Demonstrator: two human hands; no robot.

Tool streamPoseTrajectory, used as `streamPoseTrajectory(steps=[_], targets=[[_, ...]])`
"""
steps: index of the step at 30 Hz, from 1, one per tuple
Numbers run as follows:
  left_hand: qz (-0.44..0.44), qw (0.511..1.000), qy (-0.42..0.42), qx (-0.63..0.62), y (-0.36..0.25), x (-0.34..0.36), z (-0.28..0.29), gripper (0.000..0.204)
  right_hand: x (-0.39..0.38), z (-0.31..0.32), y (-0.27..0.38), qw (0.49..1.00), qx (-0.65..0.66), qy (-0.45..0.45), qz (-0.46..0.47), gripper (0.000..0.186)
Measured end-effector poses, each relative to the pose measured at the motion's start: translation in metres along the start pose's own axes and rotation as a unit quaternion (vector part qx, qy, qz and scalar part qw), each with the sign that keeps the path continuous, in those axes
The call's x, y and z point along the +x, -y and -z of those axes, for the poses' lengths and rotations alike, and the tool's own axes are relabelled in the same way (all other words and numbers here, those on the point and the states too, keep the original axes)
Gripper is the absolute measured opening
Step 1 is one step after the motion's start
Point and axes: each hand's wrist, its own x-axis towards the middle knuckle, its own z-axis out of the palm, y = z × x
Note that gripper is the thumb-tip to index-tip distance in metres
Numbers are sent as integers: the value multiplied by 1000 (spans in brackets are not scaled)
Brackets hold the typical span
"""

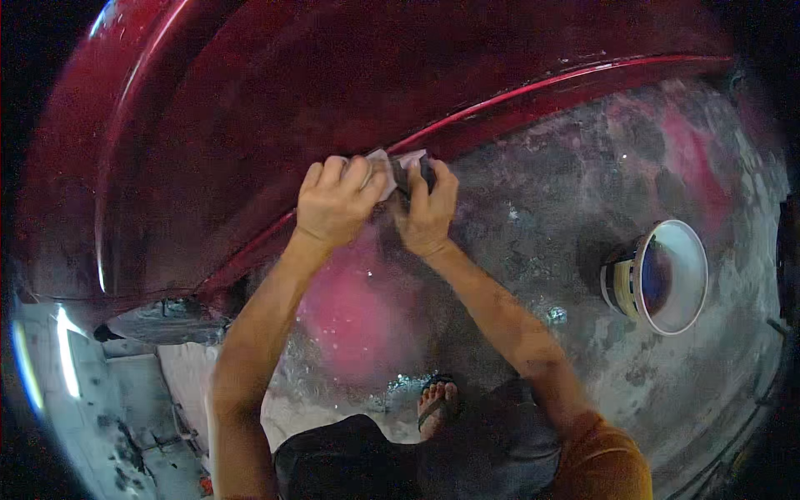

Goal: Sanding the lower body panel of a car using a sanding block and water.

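Both my hands meet in front of the lower edge of a dark red car body panel (275,92). My left hand (335,198) is closed, its fingers curled on a pale, whitish piece of sheet (382,173). Just to the right, my right hand (431,208) pinches a folded sheet (408,171), dark grey on one face and pale on the other, which looks like sandpaper. The pieces come together between the hands; whether they are one sheet or two I cannot tell. Part of each is hidden by my fingers.
On the wet, stained grey floor at the right stands a bucket (673,279) with a white rim. Pink-red patches (354,308) colour the floor below my hands. My foot in a sandal (437,408) shows near the bottom. Pale tiles (137,392) lie at lower left.
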Motion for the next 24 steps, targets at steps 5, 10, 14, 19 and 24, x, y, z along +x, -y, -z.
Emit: streamPoseTrajectory(steps=[5,10,14,19,24], targets=[[62,996,-10,62,19,-60,20,23,65,35,-6,987,-51,-153,-27,59],[129,987,-51,78,13,-78,2,22,-14,-24,60,994,-90,-44,49,55],[130,989,-38,52,24,-102,18,19,19,24,31,970,-128,59,198,56],[196,976,-87,36,3,-89,-3,15,20,21,23,985,-96,-46,134,60],[220,974,-53,28,17,-127,12,15,-5,0,40,937,-103,100,318,57]])
